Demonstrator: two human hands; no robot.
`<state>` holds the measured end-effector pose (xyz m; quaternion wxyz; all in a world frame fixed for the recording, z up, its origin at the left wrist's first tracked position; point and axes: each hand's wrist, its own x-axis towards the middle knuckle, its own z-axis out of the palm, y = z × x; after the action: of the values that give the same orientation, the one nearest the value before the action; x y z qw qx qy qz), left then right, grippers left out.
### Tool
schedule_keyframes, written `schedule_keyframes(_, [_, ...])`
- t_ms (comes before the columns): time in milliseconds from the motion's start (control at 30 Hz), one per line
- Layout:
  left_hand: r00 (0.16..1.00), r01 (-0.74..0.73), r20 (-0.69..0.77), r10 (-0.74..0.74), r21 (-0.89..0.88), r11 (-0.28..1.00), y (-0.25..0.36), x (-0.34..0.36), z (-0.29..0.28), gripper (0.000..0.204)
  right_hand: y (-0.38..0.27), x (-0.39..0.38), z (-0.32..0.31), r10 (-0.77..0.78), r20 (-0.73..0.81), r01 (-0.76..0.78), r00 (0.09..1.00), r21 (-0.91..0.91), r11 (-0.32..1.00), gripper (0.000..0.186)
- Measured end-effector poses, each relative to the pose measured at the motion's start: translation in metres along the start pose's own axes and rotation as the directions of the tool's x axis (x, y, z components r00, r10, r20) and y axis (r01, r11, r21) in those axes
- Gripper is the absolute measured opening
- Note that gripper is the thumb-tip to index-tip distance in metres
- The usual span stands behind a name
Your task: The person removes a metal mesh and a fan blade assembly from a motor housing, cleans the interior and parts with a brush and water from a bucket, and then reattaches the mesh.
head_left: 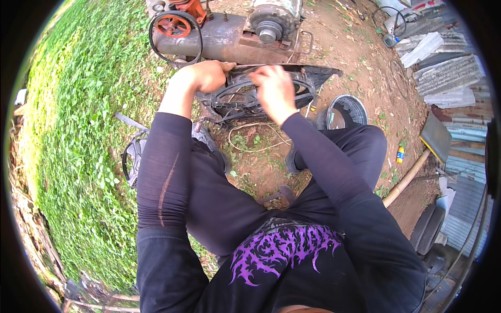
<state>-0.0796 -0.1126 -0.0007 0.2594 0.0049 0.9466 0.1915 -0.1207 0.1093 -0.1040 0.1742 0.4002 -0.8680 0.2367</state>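
Observation:
A dirty black frame with round openings [229, 108], like a fan shroud, stands tilted in front of me between my knees. My left hand [206, 75] is closed on its upper left edge, with the index finger lying along the rim. My right hand [274, 86], slightly blurred, is over the middle of the frame with fingers curled together; whatever they hold is too small or hidden to make out. A thin pale cord [245, 147] loops on the dirt below the frame.
Beyond it lie a rusty compressor [209, 36] and loose belt. Right of my knee are a bucket [334, 107], long-handled shovel [436, 135], small yellow bottle [400, 154], stacked tires [428, 229] and corrugated sheets [443, 78]. A grey bag [134, 156] sits on grass at left.

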Motion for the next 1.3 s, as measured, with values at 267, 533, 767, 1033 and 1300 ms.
schedule_keyframes(267, [0.996, 0.019, -0.082, -0.017, 0.017, 1.000, 0.004, -0.001, 0.008, 0.078, 0.015, -0.006, 0.010, 0.308, -0.284, -0.296, 0.908, 0.087, 0.951, 0.022])
schedule_keyframes(533, [0.998, 0.054, -0.032, -0.052, 0.033, 0.998, 0.001, 0.002, 0.013, 0.079, -0.009, 0.018, 0.029, 0.015, -0.166, 0.014, 0.986, 0.171, 0.985, 0.020])
schedule_keyframes(767, [0.996, 0.073, 0.047, -0.072, -0.020, 0.997, 0.006, -0.007, 0.002, 0.081, 0.061, -0.004, -0.057, 0.672, -0.341, -0.517, 0.658, 0.445, 0.732, 0.016])
schedule_keyframes(1033, [0.998, 0.052, 0.022, -0.052, -0.034, 0.998, 0.001, -0.004, 0.001, 0.080, 0.024, 0.020, -0.003, 0.244, 0.052, -0.245, 0.968, 0.006, 0.970, 0.042])
schedule_keyframes(1300, [0.987, 0.091, -0.125, -0.098, -0.060, 0.994, -0.022, -0.018, 0.001, 0.062, 0.054, 0.023, -0.035, 0.019, 0.354, -0.053, 0.935, 0.086, 0.995, 0.042])
